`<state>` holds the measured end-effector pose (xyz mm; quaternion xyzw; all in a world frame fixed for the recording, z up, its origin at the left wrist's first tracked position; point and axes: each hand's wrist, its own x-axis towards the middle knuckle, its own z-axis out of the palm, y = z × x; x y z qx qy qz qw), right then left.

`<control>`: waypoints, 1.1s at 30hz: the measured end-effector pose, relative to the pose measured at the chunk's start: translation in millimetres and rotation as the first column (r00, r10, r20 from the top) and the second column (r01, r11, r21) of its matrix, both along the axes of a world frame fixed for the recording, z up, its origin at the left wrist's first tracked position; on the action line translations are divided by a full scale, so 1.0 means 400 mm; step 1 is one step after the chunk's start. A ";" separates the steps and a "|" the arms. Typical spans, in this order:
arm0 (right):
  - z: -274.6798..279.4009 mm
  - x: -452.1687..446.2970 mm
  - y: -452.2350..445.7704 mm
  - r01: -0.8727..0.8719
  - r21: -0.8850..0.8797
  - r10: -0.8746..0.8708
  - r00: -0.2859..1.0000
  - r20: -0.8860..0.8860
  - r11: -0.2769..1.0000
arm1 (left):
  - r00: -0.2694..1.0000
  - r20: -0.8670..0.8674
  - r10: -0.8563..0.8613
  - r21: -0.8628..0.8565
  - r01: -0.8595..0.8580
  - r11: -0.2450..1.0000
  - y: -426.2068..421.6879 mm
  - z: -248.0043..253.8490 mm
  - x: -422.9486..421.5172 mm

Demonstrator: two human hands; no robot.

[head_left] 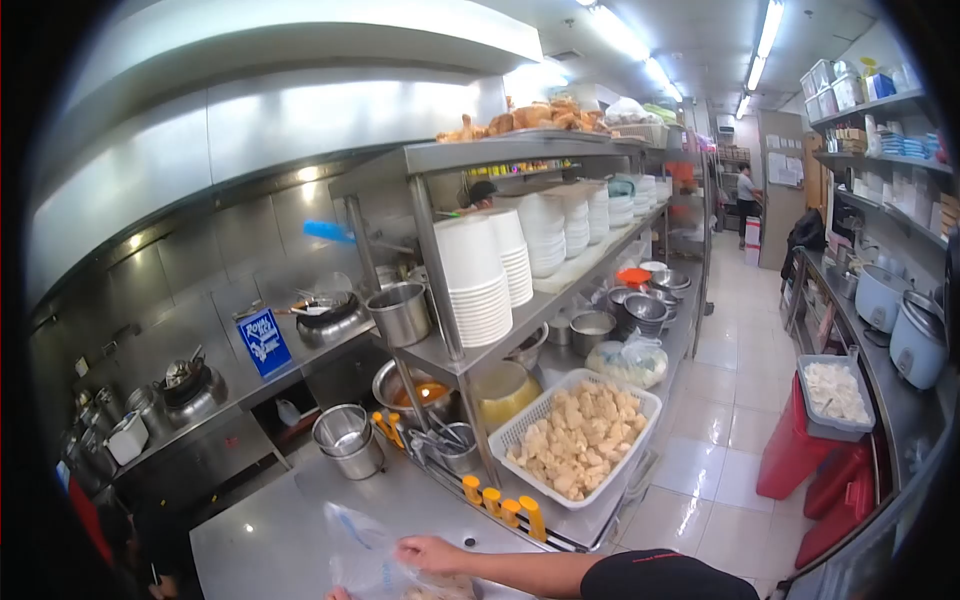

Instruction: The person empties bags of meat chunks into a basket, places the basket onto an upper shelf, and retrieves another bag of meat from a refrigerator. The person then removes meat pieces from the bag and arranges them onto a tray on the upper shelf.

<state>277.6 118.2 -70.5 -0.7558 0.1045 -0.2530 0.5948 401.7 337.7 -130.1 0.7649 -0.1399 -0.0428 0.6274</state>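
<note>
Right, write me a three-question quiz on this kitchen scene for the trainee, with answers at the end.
1. Multiple choice: which thing is the right hand at?
a) a rice cooker
b) a clear plastic bag
c) a ladle
2. True or false: the white basket holds golden-brown pieces.
3. What colour are the bins at the right of the picture?

Key: 1. b; 2. True; 3. Red.
</note>
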 end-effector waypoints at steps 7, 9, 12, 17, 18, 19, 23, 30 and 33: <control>0.074 0.050 0.142 -0.343 -0.120 0.299 0.911 -0.283 0.932 | 0.943 0.305 -0.135 -0.027 0.150 0.988 0.035 0.191 -0.059; 0.212 0.021 0.118 -0.213 -0.196 0.155 0.950 -0.272 0.957 | 0.957 0.272 -0.100 -0.331 0.190 0.924 0.084 0.216 -0.098; 0.279 0.042 0.050 -0.052 -0.091 0.065 0.985 0.157 0.995 | 0.905 0.113 -0.411 -0.636 0.383 0.670 0.044 0.214 -0.189; 0.441 -0.108 -0.067 -0.197 0.519 -0.046 0.907 0.418 0.832 | 0.666 0.217 -0.713 -0.807 0.533 0.253 -0.239 0.289 -0.335; 0.443 -0.155 -0.115 -0.135 0.300 -0.006 0.905 0.426 0.944 | 0.687 0.167 -0.707 -0.806 0.508 0.303 -0.285 0.321 -0.361; 0.446 -0.202 -0.164 -0.048 0.076 0.010 0.898 0.440 0.996 | 0.705 0.116 -0.699 -0.801 0.483 0.354 -0.324 0.356 -0.386; 0.419 -0.373 -0.422 -0.188 0.613 -0.055 0.933 0.354 0.767 | 0.782 0.133 -0.609 -0.667 0.525 0.529 -0.519 0.401 -0.478; 0.273 -0.767 -0.918 0.667 0.276 -0.695 0.719 0.000 0.692 | 0.677 0.487 -0.552 0.172 0.545 0.821 -0.863 0.321 -0.499; 0.192 -0.792 -0.990 0.543 -0.122 -0.555 0.824 -0.116 0.831 | 0.683 0.380 -0.624 0.377 0.502 0.779 -0.921 0.282 -0.518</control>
